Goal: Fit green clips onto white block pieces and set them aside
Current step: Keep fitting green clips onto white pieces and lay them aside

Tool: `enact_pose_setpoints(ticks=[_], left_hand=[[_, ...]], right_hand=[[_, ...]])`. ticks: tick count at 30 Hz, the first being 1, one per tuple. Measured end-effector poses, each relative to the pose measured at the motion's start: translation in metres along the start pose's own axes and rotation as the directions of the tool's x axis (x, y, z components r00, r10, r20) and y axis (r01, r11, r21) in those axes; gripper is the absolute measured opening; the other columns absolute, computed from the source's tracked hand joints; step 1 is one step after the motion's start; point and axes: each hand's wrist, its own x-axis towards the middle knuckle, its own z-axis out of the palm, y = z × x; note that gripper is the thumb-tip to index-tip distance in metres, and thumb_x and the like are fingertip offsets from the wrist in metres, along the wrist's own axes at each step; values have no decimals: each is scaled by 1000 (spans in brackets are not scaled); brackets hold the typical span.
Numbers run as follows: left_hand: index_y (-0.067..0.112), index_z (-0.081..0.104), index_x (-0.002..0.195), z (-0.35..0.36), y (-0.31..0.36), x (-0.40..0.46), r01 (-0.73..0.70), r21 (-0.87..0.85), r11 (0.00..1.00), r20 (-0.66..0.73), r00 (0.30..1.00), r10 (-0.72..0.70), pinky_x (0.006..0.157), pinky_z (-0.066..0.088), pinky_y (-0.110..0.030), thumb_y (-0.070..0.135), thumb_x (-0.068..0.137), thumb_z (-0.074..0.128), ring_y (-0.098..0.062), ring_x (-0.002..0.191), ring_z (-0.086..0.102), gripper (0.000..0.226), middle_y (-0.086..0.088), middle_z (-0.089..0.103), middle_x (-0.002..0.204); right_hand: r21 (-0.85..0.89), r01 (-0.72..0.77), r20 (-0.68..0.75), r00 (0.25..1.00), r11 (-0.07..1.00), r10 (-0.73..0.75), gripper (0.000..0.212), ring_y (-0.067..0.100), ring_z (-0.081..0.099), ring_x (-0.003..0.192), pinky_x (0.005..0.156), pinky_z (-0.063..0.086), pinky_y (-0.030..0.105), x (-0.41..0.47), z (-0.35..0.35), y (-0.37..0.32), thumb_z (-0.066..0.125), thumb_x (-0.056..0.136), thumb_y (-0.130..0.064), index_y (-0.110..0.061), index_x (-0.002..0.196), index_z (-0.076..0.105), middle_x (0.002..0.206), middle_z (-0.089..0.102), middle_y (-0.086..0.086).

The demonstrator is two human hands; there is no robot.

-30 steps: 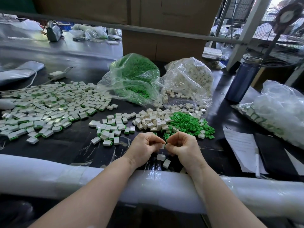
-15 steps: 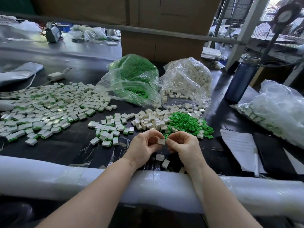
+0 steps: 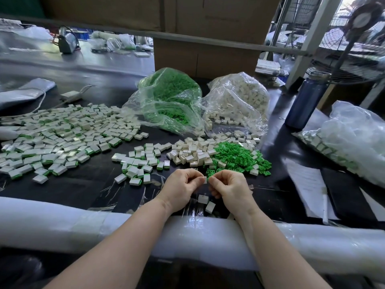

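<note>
My left hand (image 3: pixel 181 188) and my right hand (image 3: pixel 231 189) meet over the black table's near edge, fingertips pinching one small white block (image 3: pixel 205 180) between them. A sliver of green shows under the block. Just beyond lie a pile of loose white blocks (image 3: pixel 191 152) and a pile of green clips (image 3: pixel 237 157). Finished blocks with green clips form a small group (image 3: pixel 143 163) to the left and a large spread (image 3: pixel 60 140) further left. Two white blocks (image 3: pixel 206 203) lie on the table below my hands.
A bag of green clips (image 3: pixel 168 99) and a bag of white blocks (image 3: pixel 239 101) stand behind the piles. A blue bottle (image 3: pixel 306 101), a clear bag of parts (image 3: pixel 350 140) and papers (image 3: pixel 308 184) sit at the right. A white padded roll (image 3: pixel 62 224) lines the near edge.
Both hands have stayed together in the same place. The white block was hidden between the fingers a second ago and now shows edge-on between the fingertips.
</note>
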Motion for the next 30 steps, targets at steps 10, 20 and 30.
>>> enact_pose_setpoints(ticks=[10, 20, 30], left_hand=[[13, 70, 95, 1, 0, -1, 7, 65, 998, 20, 1000, -9, 79, 51, -27, 18, 91, 57, -14, 81, 62, 14, -2, 68, 85], [14, 70, 100, 5, 5, -2, -8, -63, 998, -23, 1000, 6, 82, 54, -34, 17, 88, 63, -21, 81, 68, 15, -9, 70, 81], [18, 66, 82, 3, 6, -3, -2, -2, 1000, -33, 999, 2, 74, 51, -43, 9, 83, 58, -24, 69, 58, 12, -12, 64, 74]], right_hand=[[-25, 17, 11, 1000, 1000, -17, 19, 7, 52, 47, 49, 46, 18, -2, 0, -2, 64, 85, -6, -11, 67, 63, 55, 60, 1], [189, 69, -41, 997, 980, -63, 9, 6, 58, 45, 44, 47, 17, -2, -3, -1, 69, 80, -2, -2, 72, 64, 51, 63, 0], [263, 85, 65, 992, 961, -105, 12, 11, 56, 47, 45, 48, 20, -5, -3, -2, 65, 82, 3, -2, 72, 65, 54, 65, 2]])
